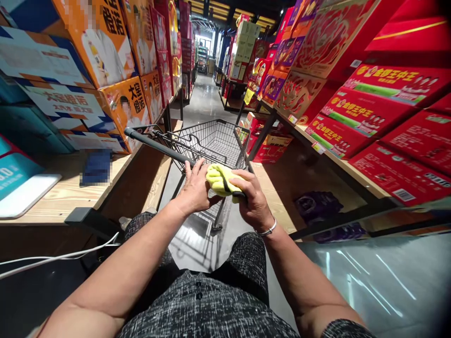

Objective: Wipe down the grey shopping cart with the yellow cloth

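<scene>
A bundled yellow-green cloth or glove with black edging (223, 180) is gripped by my right hand (254, 199), its fingers wrapped over the right end. My left hand (198, 188) is beside the bundle's left end, fingers apart and reaching over the cart's dark handle bar (155, 146); its thumb side is close to the bundle. Beyond both hands stands a black wire shopping cart (218, 136), and no goods show in its basket.
Wooden shelves flank me: orange drink boxes (123, 105) on the left, red boxes (384, 117) on the right. A dark blue item (97, 166) and white cable (59, 257) are at left. The aisle floor (204, 94) runs ahead.
</scene>
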The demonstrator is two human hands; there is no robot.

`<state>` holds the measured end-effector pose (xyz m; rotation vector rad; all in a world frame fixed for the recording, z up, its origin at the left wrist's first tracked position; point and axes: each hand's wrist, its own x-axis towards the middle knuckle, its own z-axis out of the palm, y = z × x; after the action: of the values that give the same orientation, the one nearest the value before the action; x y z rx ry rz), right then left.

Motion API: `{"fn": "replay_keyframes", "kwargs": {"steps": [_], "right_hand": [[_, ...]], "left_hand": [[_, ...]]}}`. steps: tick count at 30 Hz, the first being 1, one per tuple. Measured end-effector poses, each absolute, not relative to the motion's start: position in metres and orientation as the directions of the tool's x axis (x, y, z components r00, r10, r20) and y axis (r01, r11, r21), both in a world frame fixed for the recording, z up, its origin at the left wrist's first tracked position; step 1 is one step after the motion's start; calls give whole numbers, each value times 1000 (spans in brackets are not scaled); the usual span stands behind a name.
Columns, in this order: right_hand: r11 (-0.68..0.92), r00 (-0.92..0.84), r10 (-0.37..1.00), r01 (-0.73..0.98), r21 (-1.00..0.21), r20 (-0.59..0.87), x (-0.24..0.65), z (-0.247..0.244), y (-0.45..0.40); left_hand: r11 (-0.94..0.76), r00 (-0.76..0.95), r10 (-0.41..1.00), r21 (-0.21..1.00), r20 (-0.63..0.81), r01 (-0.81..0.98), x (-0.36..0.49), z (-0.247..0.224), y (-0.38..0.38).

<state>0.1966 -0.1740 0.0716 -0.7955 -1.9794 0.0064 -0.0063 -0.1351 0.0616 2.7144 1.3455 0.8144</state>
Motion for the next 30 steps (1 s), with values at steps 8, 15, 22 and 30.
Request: {"fn": "replay_keyframes", "kwargs": {"steps": [8,15,22,30], "right_hand": [[577,-13,673,634,-515,739,260,21,-62],[582,-117,783,484,-653,611,270,0,-40],[511,-155,818,636,-578,553,268,14,-43],[459,-68,799,712,-531,598,244,8,-56]], "left_hand": [[-597,495,786,248,370,763,8,83,-140],[-673,545,724,261,424,692,45,79,-137],[-696,489,693,315,530,645,51,62,-126],[-697,481,695,335,534,634,32,67,-126]]}}
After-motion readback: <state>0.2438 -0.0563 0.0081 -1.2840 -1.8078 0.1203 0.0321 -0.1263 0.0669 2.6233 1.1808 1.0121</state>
